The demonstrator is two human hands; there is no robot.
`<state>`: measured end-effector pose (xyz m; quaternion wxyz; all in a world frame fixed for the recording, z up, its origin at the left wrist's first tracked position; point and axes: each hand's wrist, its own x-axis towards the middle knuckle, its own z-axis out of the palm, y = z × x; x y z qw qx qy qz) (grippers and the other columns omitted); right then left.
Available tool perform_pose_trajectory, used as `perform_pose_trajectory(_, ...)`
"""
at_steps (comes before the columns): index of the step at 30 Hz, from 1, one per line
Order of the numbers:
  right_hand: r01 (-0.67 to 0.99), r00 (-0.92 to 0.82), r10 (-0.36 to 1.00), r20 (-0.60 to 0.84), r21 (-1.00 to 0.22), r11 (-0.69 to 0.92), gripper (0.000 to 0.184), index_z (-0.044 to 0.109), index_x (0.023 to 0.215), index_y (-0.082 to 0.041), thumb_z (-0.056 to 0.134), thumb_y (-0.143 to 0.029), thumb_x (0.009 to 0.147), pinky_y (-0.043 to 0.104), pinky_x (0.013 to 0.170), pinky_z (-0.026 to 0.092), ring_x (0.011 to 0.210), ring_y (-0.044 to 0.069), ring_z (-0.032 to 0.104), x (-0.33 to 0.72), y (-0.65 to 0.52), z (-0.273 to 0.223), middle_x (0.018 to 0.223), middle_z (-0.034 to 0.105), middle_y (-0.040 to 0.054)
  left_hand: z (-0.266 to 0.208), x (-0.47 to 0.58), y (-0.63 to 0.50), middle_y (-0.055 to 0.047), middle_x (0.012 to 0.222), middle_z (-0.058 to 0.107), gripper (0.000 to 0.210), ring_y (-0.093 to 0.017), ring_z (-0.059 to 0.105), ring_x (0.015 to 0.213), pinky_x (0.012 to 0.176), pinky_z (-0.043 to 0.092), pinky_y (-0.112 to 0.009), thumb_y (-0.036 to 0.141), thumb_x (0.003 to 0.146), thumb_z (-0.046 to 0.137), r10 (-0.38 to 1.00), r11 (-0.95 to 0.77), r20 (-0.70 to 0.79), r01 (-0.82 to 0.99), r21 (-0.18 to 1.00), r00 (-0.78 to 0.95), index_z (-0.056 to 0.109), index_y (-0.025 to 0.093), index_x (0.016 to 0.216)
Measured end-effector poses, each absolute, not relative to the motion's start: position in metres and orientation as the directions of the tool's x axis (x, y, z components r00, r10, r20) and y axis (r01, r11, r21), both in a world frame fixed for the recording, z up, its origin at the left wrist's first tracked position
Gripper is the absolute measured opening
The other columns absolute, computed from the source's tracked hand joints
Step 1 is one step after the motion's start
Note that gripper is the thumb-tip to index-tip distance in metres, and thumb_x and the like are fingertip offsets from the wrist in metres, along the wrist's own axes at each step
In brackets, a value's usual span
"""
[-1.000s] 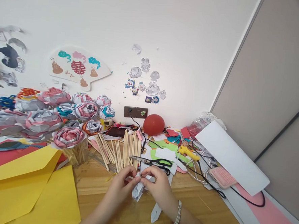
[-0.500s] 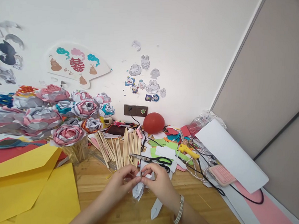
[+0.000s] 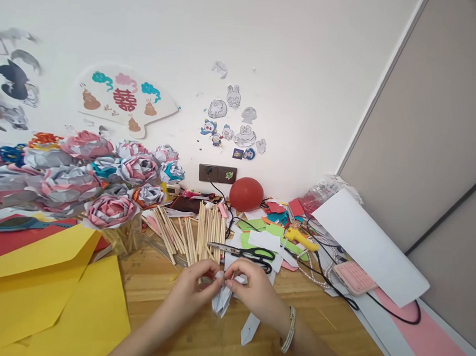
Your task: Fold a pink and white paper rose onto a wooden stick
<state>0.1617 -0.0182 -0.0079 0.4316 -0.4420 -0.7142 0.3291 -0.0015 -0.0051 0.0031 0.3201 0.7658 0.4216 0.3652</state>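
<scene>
My left hand (image 3: pixel 199 283) and my right hand (image 3: pixel 251 289) meet low in the middle of the view, fingertips pinched close together. Between them is a small piece of folded white paper (image 3: pixel 222 301), which both hands grip; its upper part is partly hidden by the fingers. A pointed white paper strip (image 3: pixel 249 329) lies on the wooden table (image 3: pixel 195 342) below my right wrist. Just beyond the fingers rest black-handled scissors (image 3: pixel 253 252) on white paper. My right wrist wears a beaded bracelet (image 3: pixel 289 330).
Wooden sticks (image 3: pixel 210 233) lie behind my left hand. Paper flowers (image 3: pixel 113 210) stand at left above yellow paper (image 3: pixel 88 308). A red balloon (image 3: pixel 246 194), paper scraps (image 3: pixel 273 231), a yellow glue gun (image 3: pixel 301 239), black cables and a pink calculator-like device (image 3: pixel 355 277) fill the back and right.
My left fingertips have drawn slightly apart from the right ones, showing more white paper between them. The whole view has shifted a little; both hands stay in the same place.
</scene>
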Motion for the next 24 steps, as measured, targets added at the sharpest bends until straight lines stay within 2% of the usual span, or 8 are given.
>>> perform_pose_trajectory(6, 0.333, -0.197, 0.932, 0.305, -0.873, 0.356, 0.015, 0.059, 0.081, -0.020, 0.060, -0.011, 0.069, 0.027, 0.074, 0.043, 0.081, 0.016, 0.056, 0.1604, -0.0171, -0.0105, 0.082, 0.060, -0.0005, 0.0012, -0.0054, -0.0030, -0.002, 0.072, 0.063, 0.014, -0.016, 0.057, 0.068, 0.061, 0.044, -0.023, 0.029, 0.079, 0.050, 0.860, -0.434, 0.267, 0.348, 0.831, 0.434, 0.059, 0.018, 0.074)
perform_pose_trajectory(16, 0.323, -0.188, 0.930, 0.316, -0.874, 0.362, 0.012, 0.056, 0.075, -0.019, 0.061, -0.011, 0.068, 0.025, 0.071, 0.044, 0.076, 0.015, 0.055, 0.1606, -0.0165, -0.0097, 0.078, 0.057, -0.0013, 0.0046, -0.0065, -0.0036, -0.001, 0.073, 0.063, 0.015, -0.016, 0.058, 0.069, 0.063, 0.044, -0.023, 0.029, 0.080, 0.050, 0.829, -0.480, 0.284, 0.351, 0.804, 0.482, 0.060, 0.018, 0.078)
perform_pose_trajectory(19, 0.334, -0.194, 0.931, 0.310, -0.872, 0.359, 0.011, 0.055, 0.073, -0.019, 0.058, -0.009, 0.070, 0.024, 0.069, 0.043, 0.074, 0.014, 0.054, 0.1607, -0.0165, -0.0087, 0.076, 0.056, -0.0019, 0.0032, -0.0069, -0.0028, -0.001, 0.071, 0.063, 0.012, -0.016, 0.058, 0.068, 0.063, 0.043, -0.023, 0.026, 0.079, 0.051, 0.823, -0.506, 0.304, 0.377, 0.776, 0.480, 0.060, 0.018, 0.076)
perform_pose_trajectory(24, 0.456, -0.174, 0.916, 0.362, -0.795, 0.401, 0.012, 0.055, 0.070, -0.019, 0.058, -0.008, 0.071, 0.023, 0.067, 0.039, 0.072, 0.014, 0.053, 0.1601, -0.0179, -0.0044, 0.074, 0.057, -0.0021, -0.0023, -0.0061, -0.0022, 0.000, 0.066, 0.060, 0.013, -0.016, 0.056, 0.064, 0.059, 0.041, -0.023, 0.024, 0.079, 0.051, 0.813, -0.562, 0.360, 0.452, 0.693, 0.458, 0.059, 0.018, 0.070)
